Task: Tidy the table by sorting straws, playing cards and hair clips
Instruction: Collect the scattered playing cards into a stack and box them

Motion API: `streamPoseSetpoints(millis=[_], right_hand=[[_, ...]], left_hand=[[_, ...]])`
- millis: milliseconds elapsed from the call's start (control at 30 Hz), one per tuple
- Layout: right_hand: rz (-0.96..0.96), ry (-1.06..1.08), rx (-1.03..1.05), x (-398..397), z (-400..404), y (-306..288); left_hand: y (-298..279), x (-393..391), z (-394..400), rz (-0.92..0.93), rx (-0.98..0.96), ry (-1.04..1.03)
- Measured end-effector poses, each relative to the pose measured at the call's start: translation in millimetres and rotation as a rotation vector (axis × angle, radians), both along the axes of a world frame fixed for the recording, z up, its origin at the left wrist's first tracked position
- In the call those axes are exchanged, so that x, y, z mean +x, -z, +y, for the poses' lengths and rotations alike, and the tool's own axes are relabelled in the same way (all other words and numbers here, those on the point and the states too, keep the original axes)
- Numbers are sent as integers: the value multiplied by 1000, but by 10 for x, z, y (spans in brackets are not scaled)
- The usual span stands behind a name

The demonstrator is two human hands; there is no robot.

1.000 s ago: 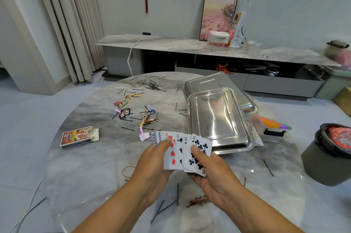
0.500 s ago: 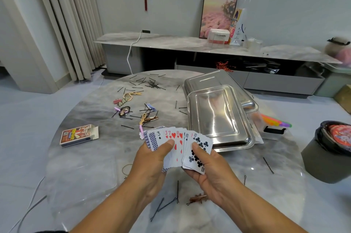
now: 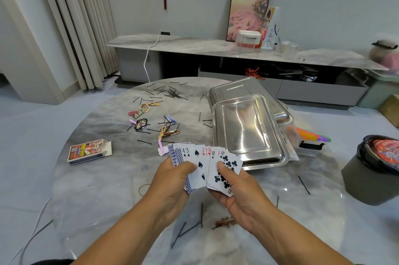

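Nearby, card box [image 3: 89,151] open-ended, steel trays [image 3: 250,131] stacked, both hands fanning cards [image 3: 207,163]

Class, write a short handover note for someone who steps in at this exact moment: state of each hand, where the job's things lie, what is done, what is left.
Left hand and right hand: together they grip a fan of playing cards above the table.
Card box: open, lying at the left.
Hair clips and bobby pins: scattered at mid and far table, some near the front edge.
Straws: in a bag behind the two steel trays.
Done: cards gathered in hand.
Left: square and box the cards, sort clips and straws.
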State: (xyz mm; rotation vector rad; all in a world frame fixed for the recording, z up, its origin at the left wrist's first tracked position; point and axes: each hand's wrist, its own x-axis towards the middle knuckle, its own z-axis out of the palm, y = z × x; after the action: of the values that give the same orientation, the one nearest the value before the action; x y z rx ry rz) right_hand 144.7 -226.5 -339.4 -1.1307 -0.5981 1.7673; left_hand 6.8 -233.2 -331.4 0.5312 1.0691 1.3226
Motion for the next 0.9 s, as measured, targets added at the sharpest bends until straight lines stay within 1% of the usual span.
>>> streamPoseSetpoints(millis=[67, 167, 233, 367, 400, 467, 567, 633, 700, 833, 900], right_hand=[[1, -24, -7, 14, 13, 10], [-36, -124, 9, -1, -9, 26], [-51, -135, 25, -10, -14, 41], [-9, -2, -12, 7, 11, 25], [-2, 35, -22, 13, 19, 19], [-28, 86, -6, 31, 22, 32], [-111, 120, 71, 27, 13, 56], [-164, 111, 121, 10, 1, 60], [-192, 92, 149, -7, -5, 54], [-228, 113, 151, -7, 14, 87], [-229, 125, 140, -4, 22, 116]], left_hand=[[30, 1, 2, 50, -13, -25], [70, -7, -13, 119, -10, -35], [52, -10, -13, 132, -1, -28], [-16, 1, -1, -2, -19, 17], [-26, -1, -1, -11, -32, 16], [-15, 4, -8, 50, -51, -17], [30, -18, -9, 167, -84, -111], [43, -30, -5, 192, -92, -138], [12, -22, -16, 146, -96, -117], [-98, -22, -37, -125, -143, -51], [-106, -31, -33, -107, -153, -68]])
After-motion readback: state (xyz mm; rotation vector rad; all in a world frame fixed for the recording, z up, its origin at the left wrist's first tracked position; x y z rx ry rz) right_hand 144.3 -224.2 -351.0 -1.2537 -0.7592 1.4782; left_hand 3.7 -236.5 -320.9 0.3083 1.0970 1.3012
